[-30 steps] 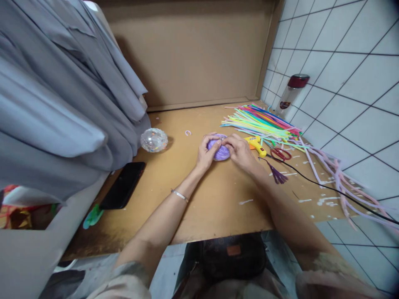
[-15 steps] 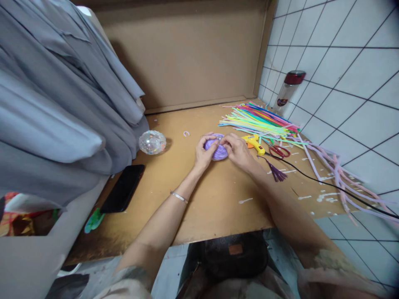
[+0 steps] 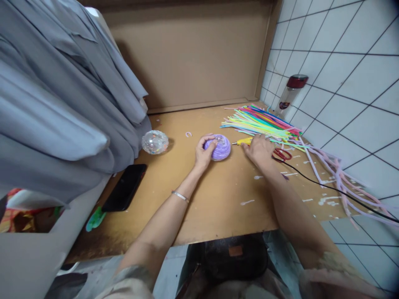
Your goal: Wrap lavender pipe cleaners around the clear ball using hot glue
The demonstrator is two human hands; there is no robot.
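Note:
A round purple coiled piece (image 3: pixel 222 148) is held at its left side by my left hand (image 3: pixel 204 151), thumb on top and fingers curled behind it. To the right, my right hand (image 3: pixel 259 148) is wrapped over the yellow glue gun (image 3: pixel 244 141), whose nozzle points left toward the purple piece. The gun's handle is hidden under that hand. Red-handled scissors (image 3: pixel 283 154) lie just right of my right hand, and the gun's black cord runs off to the right.
Colourful pipe cleaners (image 3: pixel 264 121) lie at the back right, near a red-capped bottle (image 3: pixel 291 92). On the left are a clear ball (image 3: pixel 155 142), a black phone (image 3: pixel 125 187) and a green clip (image 3: pixel 95 219). A small pink curl (image 3: pixel 188 134) lies behind my left hand.
My right hand has left the purple piece, moved right and taken hold of the yellow glue gun. My left hand still holds the purple piece.

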